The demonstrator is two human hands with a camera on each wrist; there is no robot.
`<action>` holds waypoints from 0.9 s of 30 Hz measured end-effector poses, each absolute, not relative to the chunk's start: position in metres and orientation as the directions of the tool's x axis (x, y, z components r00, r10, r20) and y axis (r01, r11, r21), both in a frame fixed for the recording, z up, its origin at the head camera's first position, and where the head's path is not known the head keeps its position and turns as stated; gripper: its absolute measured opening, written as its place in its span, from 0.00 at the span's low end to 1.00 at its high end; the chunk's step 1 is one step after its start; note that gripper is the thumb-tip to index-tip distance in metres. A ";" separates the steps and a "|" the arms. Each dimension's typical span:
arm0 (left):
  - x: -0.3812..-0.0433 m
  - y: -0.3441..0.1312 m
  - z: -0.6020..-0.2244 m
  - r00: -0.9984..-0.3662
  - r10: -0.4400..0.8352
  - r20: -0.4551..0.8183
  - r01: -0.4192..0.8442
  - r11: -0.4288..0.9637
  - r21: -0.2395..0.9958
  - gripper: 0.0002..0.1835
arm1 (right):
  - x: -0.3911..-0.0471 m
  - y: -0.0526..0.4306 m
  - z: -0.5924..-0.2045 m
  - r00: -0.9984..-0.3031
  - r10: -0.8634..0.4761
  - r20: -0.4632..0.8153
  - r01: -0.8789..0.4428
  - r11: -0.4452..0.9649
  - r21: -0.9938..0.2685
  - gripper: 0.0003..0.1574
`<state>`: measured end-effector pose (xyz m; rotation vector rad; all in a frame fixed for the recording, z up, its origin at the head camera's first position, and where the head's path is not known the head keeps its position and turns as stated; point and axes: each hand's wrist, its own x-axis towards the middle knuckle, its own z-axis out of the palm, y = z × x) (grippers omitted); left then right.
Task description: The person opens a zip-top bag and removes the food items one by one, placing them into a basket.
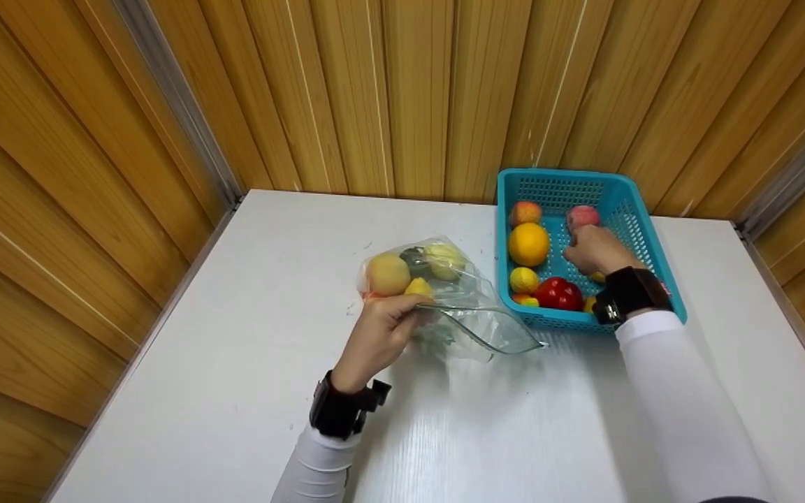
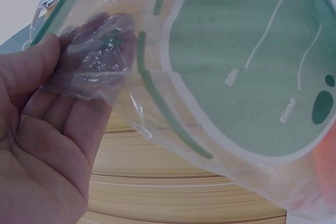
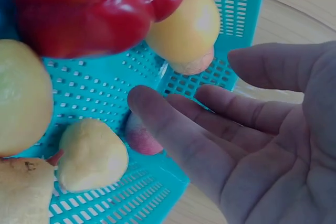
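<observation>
My left hand [image 1: 387,334] pinches the edge of a clear zip bag [image 1: 476,318] between thumb and fingers. Through the plastic I see a large yellowish round fruit [image 1: 388,273], a yellow lemon-like fruit [image 1: 418,287] and a pale yellow fruit [image 1: 444,260]. Green print [image 2: 236,66] covers one side of the bag in the left wrist view. My right hand [image 1: 597,249] reaches into a blue basket [image 1: 504,209], fingers extended and holding nothing. Closest to its fingertips is a pinkish-red peach [image 1: 583,216], partly hidden behind a finger in the right wrist view.
Also in the basket are an orange [image 1: 529,244], a reddish-orange fruit [image 1: 526,212], a small yellow fruit [image 1: 524,280], a red bell pepper [image 1: 559,293] and a yellow pear-like fruit [image 3: 92,155]. Wood-panelled walls [image 1: 416,98] border the white table [image 1: 235,335].
</observation>
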<state>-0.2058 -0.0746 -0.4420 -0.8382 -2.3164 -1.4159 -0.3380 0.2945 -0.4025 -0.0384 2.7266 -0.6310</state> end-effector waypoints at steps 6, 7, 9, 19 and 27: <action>-0.206 -0.074 -0.442 -0.788 0.316 0.529 0.615 0.353 0.705 0.08 | -0.328 0.284 -0.391 -0.966 -0.182 -0.184 -0.089 0.901 -0.423 0.22; -0.206 -0.074 -0.442 -0.789 0.314 0.528 0.614 0.353 0.706 0.08 | -0.324 0.281 -0.388 -0.967 -0.194 -0.164 -0.108 0.898 -0.425 0.24; -0.206 -0.074 -0.442 -0.791 0.312 0.526 0.611 0.354 0.708 0.08 | -0.316 0.275 -0.383 -0.968 -0.220 -0.122 -0.146 0.886 -0.440 0.25; -0.206 -0.074 -0.441 -0.780 0.291 0.553 0.625 0.348 0.698 0.06 | -0.239 0.238 -0.364 -0.903 -0.345 0.255 -0.429 0.707 -0.563 0.18; -0.206 -0.074 -0.443 -0.777 0.281 0.564 0.630 0.337 0.700 0.07 | -0.195 0.223 -0.377 -0.792 -0.394 0.466 -0.605 0.603 -0.519 0.12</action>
